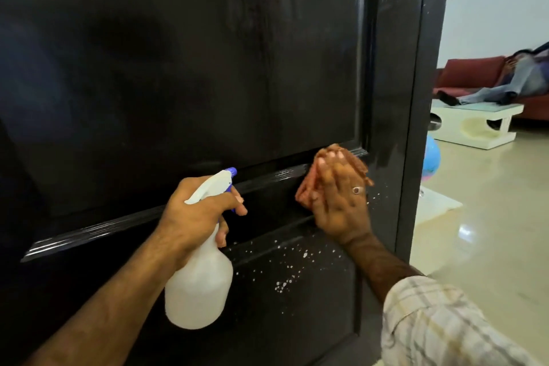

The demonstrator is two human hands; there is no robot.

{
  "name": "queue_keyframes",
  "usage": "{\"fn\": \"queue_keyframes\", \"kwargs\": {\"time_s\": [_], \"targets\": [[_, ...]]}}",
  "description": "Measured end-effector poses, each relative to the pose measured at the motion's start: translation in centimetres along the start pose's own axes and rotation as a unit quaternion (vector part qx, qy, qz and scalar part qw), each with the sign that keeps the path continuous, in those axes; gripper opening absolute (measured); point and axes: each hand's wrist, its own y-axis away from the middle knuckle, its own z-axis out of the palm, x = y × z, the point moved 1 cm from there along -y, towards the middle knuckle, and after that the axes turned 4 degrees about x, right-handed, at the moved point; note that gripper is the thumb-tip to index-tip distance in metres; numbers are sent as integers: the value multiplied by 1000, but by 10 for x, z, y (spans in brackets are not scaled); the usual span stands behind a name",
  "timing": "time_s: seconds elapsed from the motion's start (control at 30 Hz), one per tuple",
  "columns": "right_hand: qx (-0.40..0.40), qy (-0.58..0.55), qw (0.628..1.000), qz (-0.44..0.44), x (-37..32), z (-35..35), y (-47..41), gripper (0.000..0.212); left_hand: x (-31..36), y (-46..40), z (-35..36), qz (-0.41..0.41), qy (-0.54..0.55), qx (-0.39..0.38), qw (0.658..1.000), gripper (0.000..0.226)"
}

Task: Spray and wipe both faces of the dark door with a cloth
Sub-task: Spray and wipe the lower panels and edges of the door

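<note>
The dark panelled door (184, 74) fills most of the view, its free edge on the right. My left hand (196, 214) grips the neck of a white spray bottle (202, 285) with a blue nozzle, pointed at the door's middle rail. My right hand (338, 202), fingers straight, presses an orange cloth (306, 187) flat against the door at the lower right corner of the upper panel. White spray droplets (285, 282) speckle the lower panel below the cloth. Faint wipe streaks show on the upper panel.
Past the door's right edge lies a room with a glossy tiled floor (481, 217), a white low table (475, 125), a red sofa (472, 74) with a person lying on it, and a blue ball (432, 157) by the door.
</note>
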Motion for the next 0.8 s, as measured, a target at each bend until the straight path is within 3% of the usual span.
{"fn": "queue_keyframes", "kwargs": {"time_s": [0.07, 0.13, 0.23, 0.27, 0.33, 0.4, 0.43, 0.5, 0.57, 0.6, 0.7, 0.73, 0.8], "targets": [[13, 25, 996, 85, 37, -9, -5, 63, 1, -10, 24, 2, 7, -3, 1000, 11], [22, 31, 993, 108, 46, -6, -8, 61, 2, -20, 47, 4, 10, -1, 1000, 12], [70, -19, 985, 156, 3, 10, -7, 57, 4, -28, 72, 24, 4, 12, 1000, 9], [54, -41, 989, 131, -14, 15, -2, 56, 3, -29, 77, 31, 2, 17, 999, 9], [-8, -63, 998, -7, -18, 13, 4, 54, 1, -32, 84, 44, -2, 13, 999, 11], [-14, -32, 991, -132, 17, 1, -5, 52, -2, -33, 87, 50, -15, -3, 999, 13], [-7, -14, 989, -146, 37, -2, -10, 52, -4, -33, 87, 53, -27, -11, 998, 14], [15, -14, 999, -29, 54, -3, -9, 53, -7, -36, 90, 57, -46, -19, 997, 14], [37, -55, 991, 118, 25, 6, -7, 56, -7, -39, 93, 57, -37, -19, 997, 9], [31, -76, 990, 112, 7, 12, -3, 57, -5, -39, 95, 53, -24, -18, 998, 3], [-40, -92, 990, -100, 2, 11, 2, 57, 1, -45, 103, 43, 7, -23, 999, 11], [-39, -75, 988, -130, 22, 6, -3, 56, 4, -47, 105, 43, 14, -31, 998, 11], [-21, -52, 996, -71, 56, -1, -8, 56, 9, -48, 109, 45, 21, -49, 998, 11]]}}
